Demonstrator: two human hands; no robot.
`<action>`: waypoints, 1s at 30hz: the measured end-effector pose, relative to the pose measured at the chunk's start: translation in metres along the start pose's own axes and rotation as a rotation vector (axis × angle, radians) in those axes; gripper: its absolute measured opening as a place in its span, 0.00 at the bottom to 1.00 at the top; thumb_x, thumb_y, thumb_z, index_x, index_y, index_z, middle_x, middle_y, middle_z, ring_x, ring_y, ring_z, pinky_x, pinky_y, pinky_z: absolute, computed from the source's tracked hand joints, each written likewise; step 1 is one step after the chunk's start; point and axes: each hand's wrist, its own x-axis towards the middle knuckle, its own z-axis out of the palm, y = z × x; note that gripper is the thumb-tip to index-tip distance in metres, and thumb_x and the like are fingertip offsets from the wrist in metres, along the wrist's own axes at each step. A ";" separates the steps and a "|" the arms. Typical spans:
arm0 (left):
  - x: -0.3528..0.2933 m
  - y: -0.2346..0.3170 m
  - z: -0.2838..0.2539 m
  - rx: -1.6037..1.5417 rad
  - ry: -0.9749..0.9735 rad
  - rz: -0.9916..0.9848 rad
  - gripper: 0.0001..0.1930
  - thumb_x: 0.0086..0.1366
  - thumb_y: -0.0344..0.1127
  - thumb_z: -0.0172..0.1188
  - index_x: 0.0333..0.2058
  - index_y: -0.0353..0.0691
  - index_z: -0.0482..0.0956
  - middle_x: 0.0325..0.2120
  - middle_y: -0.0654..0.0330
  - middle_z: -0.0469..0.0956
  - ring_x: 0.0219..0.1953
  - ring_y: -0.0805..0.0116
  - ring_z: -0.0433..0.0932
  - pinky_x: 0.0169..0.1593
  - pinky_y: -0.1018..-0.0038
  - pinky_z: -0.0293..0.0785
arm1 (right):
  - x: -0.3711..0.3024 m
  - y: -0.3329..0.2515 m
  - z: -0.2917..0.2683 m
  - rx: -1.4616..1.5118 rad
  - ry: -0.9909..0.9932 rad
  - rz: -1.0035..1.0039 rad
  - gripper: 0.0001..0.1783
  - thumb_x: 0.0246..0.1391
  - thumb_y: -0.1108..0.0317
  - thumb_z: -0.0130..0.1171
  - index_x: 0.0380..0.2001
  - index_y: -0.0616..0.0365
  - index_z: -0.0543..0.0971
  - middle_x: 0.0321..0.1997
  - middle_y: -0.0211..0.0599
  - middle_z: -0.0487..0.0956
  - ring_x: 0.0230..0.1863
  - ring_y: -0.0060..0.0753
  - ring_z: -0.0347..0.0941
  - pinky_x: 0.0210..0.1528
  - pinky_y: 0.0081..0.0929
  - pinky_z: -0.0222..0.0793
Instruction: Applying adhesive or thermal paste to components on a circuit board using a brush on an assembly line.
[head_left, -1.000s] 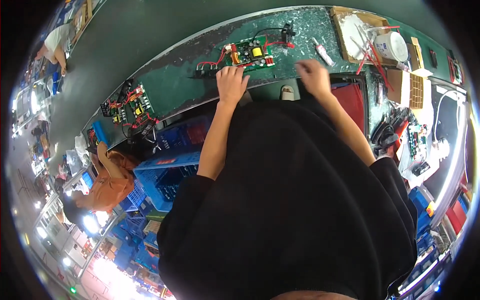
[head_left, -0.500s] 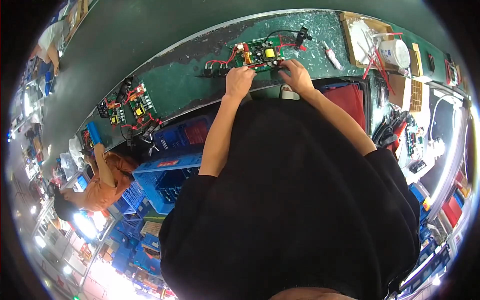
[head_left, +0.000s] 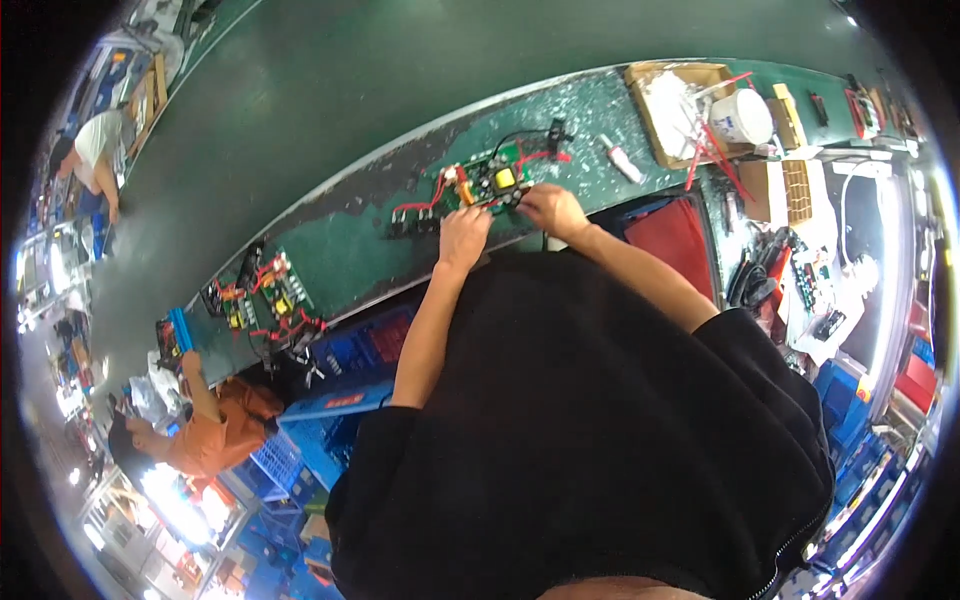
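A green circuit board (head_left: 482, 197) with a yellow transformer (head_left: 504, 178) and red wires lies on the bench in front of me. At its near edge, left of the middle, my left hand (head_left: 465, 237) is closed, fingers bent over the edge. My right hand (head_left: 557, 212) is at the board's near right corner, thumb and fingers pinched together; what lies between them is hidden or too small to name. Beyond the board, a black cable ends in a black connector (head_left: 557, 132). A white tube (head_left: 622, 160) rests to the right of it.
A cardboard tray (head_left: 637, 98) of white material and a white bucket (head_left: 742, 118) stand at the right, with red sticks (head_left: 722, 158) beside them. More circuit boards (head_left: 283, 290) lie left. Blue crates (head_left: 320, 440) are below the bench. A co-worker in orange (head_left: 215, 435) works farther left.
The view has shifted, so the bench appears lower and tilted. My right thumb and fingers, apart before, have come together at the board's corner. My left hand stays at the near edge.
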 end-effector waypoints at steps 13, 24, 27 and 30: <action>-0.006 0.014 -0.034 -0.048 -0.041 -0.343 0.12 0.58 0.41 0.60 0.30 0.36 0.78 0.28 0.51 0.76 0.32 0.53 0.76 0.34 0.60 0.72 | 0.022 -0.018 -0.087 -0.004 0.316 0.427 0.54 0.32 0.52 0.73 0.59 0.64 0.57 0.55 0.61 0.62 0.60 0.60 0.56 0.62 0.44 0.55; -0.056 -0.078 0.012 -0.575 0.350 -1.663 0.26 0.47 0.51 0.55 0.27 0.25 0.81 0.23 0.43 0.80 0.30 0.53 0.81 0.36 0.62 0.75 | 0.061 0.025 -0.091 0.060 -0.068 0.271 0.34 0.42 0.62 0.65 0.53 0.56 0.64 0.48 0.55 0.73 0.47 0.60 0.72 0.46 0.46 0.71; -0.057 -0.068 0.019 -0.775 0.581 -1.238 0.16 0.49 0.38 0.57 0.32 0.30 0.80 0.29 0.50 0.80 0.30 0.61 0.80 0.25 0.67 0.74 | 0.061 0.017 -0.097 0.027 0.030 0.085 0.33 0.42 0.63 0.64 0.52 0.59 0.65 0.46 0.54 0.74 0.47 0.59 0.72 0.48 0.46 0.69; -0.048 -0.064 0.017 -1.068 0.606 -1.059 0.12 0.58 0.44 0.53 0.24 0.42 0.74 0.18 0.64 0.64 0.18 0.74 0.68 0.17 0.76 0.62 | 0.069 0.015 -0.102 0.020 0.050 -0.102 0.33 0.41 0.61 0.64 0.51 0.60 0.66 0.44 0.53 0.73 0.44 0.59 0.72 0.45 0.47 0.70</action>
